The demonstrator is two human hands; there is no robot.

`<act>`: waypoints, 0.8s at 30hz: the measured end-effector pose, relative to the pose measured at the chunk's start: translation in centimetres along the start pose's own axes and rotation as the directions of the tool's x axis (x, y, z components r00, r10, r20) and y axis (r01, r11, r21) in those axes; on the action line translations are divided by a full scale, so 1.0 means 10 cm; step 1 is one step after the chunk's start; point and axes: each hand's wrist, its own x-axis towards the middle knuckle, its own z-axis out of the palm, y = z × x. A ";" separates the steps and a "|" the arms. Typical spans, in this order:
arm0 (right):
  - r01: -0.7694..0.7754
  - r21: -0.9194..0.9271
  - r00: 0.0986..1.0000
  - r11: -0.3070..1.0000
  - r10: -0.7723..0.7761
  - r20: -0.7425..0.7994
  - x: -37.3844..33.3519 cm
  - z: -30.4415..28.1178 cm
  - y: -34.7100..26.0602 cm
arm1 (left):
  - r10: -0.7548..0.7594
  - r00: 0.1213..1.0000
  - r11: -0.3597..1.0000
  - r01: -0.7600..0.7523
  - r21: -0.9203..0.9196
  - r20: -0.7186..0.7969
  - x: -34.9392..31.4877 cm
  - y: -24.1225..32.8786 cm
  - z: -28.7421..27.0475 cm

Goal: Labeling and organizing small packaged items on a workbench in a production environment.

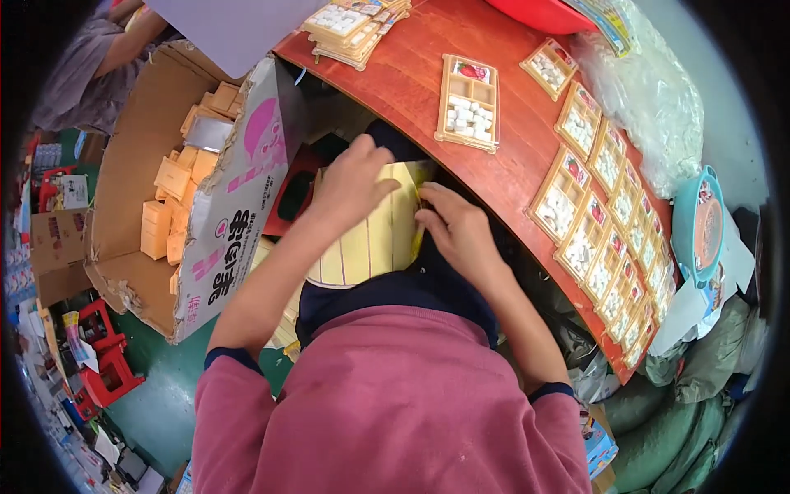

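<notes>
A pale yellow sheet (pixel 380 235) with dark parallel lines lies across my lap, under the table's near edge. My left hand (pixel 352 188) is over its upper left part, fingers loosely bent and thumb apart, with nothing visible in them. At the sheet's right edge, my right hand (pixel 453 221) has its thumb and fingers curled against a raised yellow strip. The fingertips partly hide that contact. On the table above, a tan divided tray (pixel 469 103) holds white pieces and a small red picture card.
Several similar filled trays (pixel 576 247) stand in rows on the red-brown table (pixel 395 78), with a stack of trays (pixel 350 33) at its far left. A cardboard box (pixel 123 198) of orange blocks stands left. A turquoise basket (pixel 683 239) and clear plastic bags (pixel 646 99) are right.
</notes>
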 end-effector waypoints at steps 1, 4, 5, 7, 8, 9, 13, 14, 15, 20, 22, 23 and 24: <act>0.063 -0.098 0.995 0.993 -0.071 -0.074 -0.05 0.12 0.02 | 0.003 1.000 1.000 -0.003 0.006 0.000 0.00 -0.09 -0.11; 0.190 -0.155 0.982 0.969 -0.191 0.004 -0.08 0.32 -0.05 | -0.145 0.963 0.978 0.174 -0.114 0.226 0.01 -0.28 -0.46; 0.273 -0.202 0.962 0.941 -0.261 0.081 -0.07 0.37 -0.09 | -0.151 0.963 0.979 0.177 -0.104 0.221 0.00 -0.31 -0.49; 0.323 -0.213 0.946 0.922 -0.309 0.095 -0.07 0.48 -0.07 | -0.177 0.941 0.984 0.172 0.043 0.289 -0.02 -0.38 -0.50; 0.377 -0.229 0.926 0.897 -0.362 0.107 -0.06 0.50 -0.08 | -0.158 0.956 0.987 0.154 0.039 0.249 -0.02 -0.33 -0.45; 0.428 -0.249 0.904 0.869 -0.412 0.116 -0.05 0.52 -0.10 | -0.165 0.955 0.986 0.159 0.043 0.245 0.00 -0.29 -0.40; 0.402 -0.045 0.915 0.914 -0.400 0.046 0.08 0.47 -0.01 | -0.219 0.958 0.973 0.228 -0.032 0.184 0.06 -0.27 -0.23; 0.282 -0.030 0.958 0.959 -0.283 -0.040 0.17 0.42 -0.07 | -0.275 0.943 0.952 0.295 -0.088 0.185 0.04 -0.29 -0.20; 0.157 -0.008 0.980 0.988 -0.157 -0.125 0.24 0.39 -0.10 | -0.326 0.926 0.924 0.355 -0.145 0.189 0.04 -0.28 -0.18; 0.299 -0.262 0.921 0.918 -0.349 -0.172 0.50 0.44 0.01 | -0.353 0.894 0.871 0.422 -0.253 0.277 0.09 -0.31 -0.15; 0.322 -0.286 0.917 0.903 -0.373 -0.144 0.55 0.45 0.03 | -0.354 0.881 0.857 0.440 -0.270 0.313 0.10 -0.37 -0.10; 0.344 -0.308 0.911 0.887 -0.395 -0.119 0.57 0.46 0.03 | -0.346 0.882 0.840 0.443 -0.313 0.320 0.09 -0.42 -0.08; 0.347 -0.307 0.911 0.886 -0.396 -0.114 0.56 0.47 0.03 | -0.337 0.883 0.822 0.446 -0.355 0.328 0.08 -0.45 -0.04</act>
